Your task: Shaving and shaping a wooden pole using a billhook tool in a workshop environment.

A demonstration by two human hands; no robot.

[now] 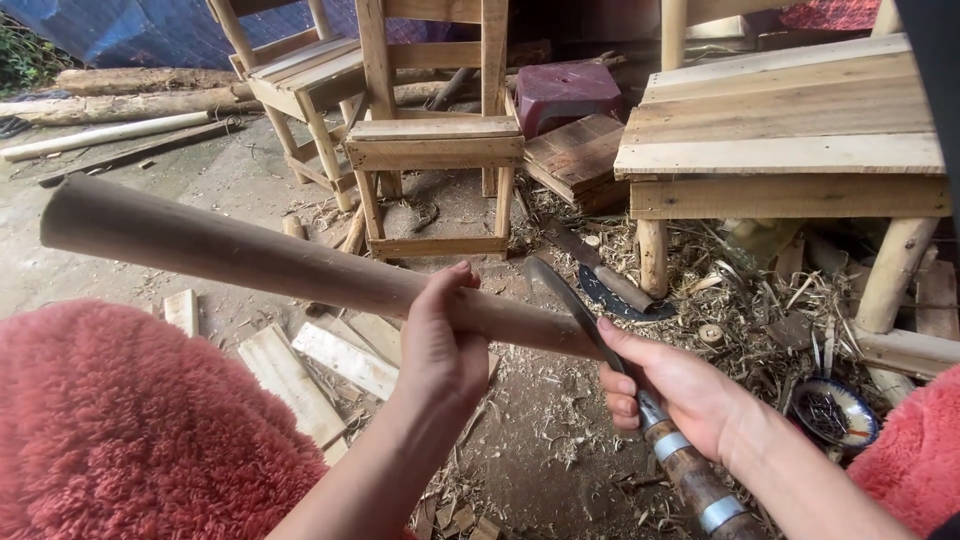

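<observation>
Left hand [440,345] grips a round wooden pole [270,262]; right hand [670,390] grips a curved knife [575,305], blade against the pole. Shaving appears underway; the next stroke needs a steady pole.

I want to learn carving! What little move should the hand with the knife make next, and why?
Probably a short push of the knife blade along the wooden pole, away from the body. The right hand has its edge on the wood beside the left hand, which grips the pole.
</observation>
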